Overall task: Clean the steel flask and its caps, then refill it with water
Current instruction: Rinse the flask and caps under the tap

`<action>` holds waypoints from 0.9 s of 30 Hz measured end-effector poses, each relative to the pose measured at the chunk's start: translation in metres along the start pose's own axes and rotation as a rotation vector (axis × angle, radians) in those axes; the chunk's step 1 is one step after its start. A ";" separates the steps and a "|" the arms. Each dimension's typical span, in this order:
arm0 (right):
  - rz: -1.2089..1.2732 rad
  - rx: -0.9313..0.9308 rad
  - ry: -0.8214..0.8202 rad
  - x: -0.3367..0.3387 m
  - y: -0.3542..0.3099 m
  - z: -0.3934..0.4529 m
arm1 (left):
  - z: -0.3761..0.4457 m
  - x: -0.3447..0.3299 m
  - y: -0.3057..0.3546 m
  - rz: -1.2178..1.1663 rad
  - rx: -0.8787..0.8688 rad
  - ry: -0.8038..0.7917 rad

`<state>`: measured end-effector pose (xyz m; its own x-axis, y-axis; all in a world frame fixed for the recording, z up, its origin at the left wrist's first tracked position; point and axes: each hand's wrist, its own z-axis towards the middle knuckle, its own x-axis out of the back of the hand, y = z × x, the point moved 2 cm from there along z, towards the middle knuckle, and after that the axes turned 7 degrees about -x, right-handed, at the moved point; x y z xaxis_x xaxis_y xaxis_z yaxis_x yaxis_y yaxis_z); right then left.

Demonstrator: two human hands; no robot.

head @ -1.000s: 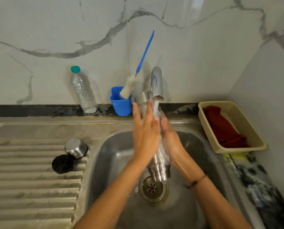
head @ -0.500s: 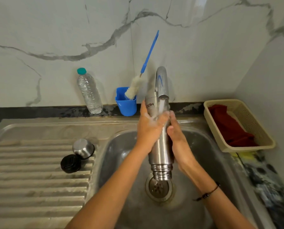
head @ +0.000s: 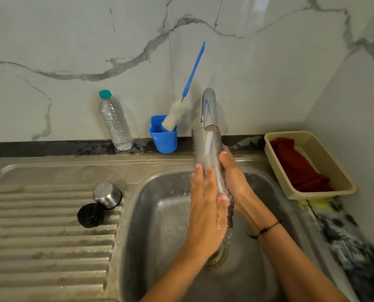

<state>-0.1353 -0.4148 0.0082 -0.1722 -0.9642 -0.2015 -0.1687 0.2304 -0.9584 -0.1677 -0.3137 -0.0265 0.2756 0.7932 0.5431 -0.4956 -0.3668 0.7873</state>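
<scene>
The steel flask (head: 198, 149) hangs mouth down over the sink basin (head: 160, 216), with water from the tap (head: 210, 107) running along its body. My left hand (head: 205, 205) lies flat against the flask's left side with straight fingers. On the right side my right hand (head: 236, 179) holds it, thumb up near the stream and fingers hidden behind. The flask's lower part is blurred and mostly covered by my hands. A steel cap (head: 107, 195) and a black inner cap (head: 90, 215) rest on the ribbed drainboard (head: 40, 236), left of the basin.
Along the back wall stand a plastic water bottle (head: 116, 123) and a blue cup (head: 164, 138) holding a bottle brush (head: 175, 116). A beige basket (head: 342, 186) with a red cloth (head: 297, 168) sits on the counter to the right.
My left hand has slid down the flask from its upper end and its fingers have straightened. The right hand stays on the flask's right side under the running water.
</scene>
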 end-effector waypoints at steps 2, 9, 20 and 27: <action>-0.012 -0.017 -0.006 -0.002 0.002 0.000 | 0.012 0.004 0.005 0.065 0.017 0.036; -0.224 0.033 0.038 -0.013 0.028 -0.020 | 0.112 0.042 -0.010 0.079 0.202 0.174; -0.219 0.059 0.079 -0.005 0.006 -0.007 | 0.029 0.014 0.020 -0.099 0.216 0.179; -0.266 0.129 0.087 -0.003 0.019 -0.031 | 0.069 0.031 0.006 -0.527 0.511 0.189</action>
<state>-0.1679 -0.4035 -0.0034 -0.2219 -0.9724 0.0724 -0.0956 -0.0522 -0.9941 -0.1053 -0.3251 0.0148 0.2017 0.9789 0.0342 0.1186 -0.0591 0.9912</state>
